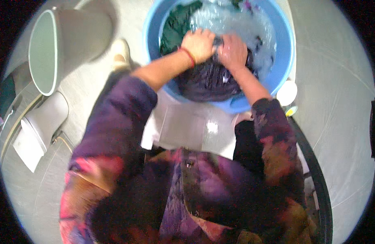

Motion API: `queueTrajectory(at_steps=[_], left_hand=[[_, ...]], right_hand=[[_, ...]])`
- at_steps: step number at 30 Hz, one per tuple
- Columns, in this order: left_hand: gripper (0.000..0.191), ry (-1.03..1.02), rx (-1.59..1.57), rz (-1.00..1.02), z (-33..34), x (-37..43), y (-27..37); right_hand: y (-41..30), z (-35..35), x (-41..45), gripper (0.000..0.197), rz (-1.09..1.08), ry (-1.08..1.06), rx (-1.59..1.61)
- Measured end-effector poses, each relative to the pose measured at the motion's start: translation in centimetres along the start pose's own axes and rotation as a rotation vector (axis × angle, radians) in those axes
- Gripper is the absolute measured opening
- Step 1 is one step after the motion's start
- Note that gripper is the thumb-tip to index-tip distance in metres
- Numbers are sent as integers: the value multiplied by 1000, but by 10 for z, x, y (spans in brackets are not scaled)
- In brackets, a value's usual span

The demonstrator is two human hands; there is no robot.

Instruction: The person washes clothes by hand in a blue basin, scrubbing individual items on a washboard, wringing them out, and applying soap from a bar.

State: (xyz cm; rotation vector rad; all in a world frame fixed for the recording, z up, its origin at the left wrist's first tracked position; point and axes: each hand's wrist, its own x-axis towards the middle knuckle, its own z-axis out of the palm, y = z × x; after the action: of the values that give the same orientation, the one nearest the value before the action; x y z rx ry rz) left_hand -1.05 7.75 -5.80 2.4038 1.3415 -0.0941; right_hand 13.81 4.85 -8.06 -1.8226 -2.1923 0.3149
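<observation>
A round blue plastic tub (286,52) stands on the floor before me, holding cloudy, sudsy water (236,21) and wet clothes. My left hand (199,45), a red cord around its wrist, is closed on a bunched part of a dark garment (208,80). Close beside it, my right hand (233,51) grips the same dark cloth, its knuckles up and wet. The garment spreads from under both hands toward the tub's near wall, with a small white patch on it. Dark green cloth (179,26) lies in the water beyond my left hand.
A tall vessel with an oval, white-rimmed top (42,52) stands at left. Below it is a white fixture (50,117) with a thin hose nearby. A white round object (287,93) and small yellow-marked item (291,111) sit right of the tub. A black bar (315,158) curves beside me.
</observation>
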Motion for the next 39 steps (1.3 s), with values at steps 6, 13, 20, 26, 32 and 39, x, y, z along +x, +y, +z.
queueTrajectory(at_steps=[6, 13, 20, 26, 32, 39], left_hand=[[28, -240, -82, 475, -28, -84, 5], [38, 65, -25, -87, -4, -11, 7], [14, -97, -150, 113, -2, -20, 2], [27, 75, -22, 157, -3, -20, 0], [14, 77, -162, 92, 13, 6, -12], [30, 240, -108, -126, 17, 67, -104]], right_hand=[[-40, -50, -84, 16, -260, -153, 223], [-14, 2, -4, 18, 114, -67, -75], [-12, -10, -25, 14, -94, -169, 72], [0, -10, -22, 23, -34, -184, 61], [-5, 6, 6, 20, 38, -140, 19], [58, -15, 56, 43, 448, -33, 129]])
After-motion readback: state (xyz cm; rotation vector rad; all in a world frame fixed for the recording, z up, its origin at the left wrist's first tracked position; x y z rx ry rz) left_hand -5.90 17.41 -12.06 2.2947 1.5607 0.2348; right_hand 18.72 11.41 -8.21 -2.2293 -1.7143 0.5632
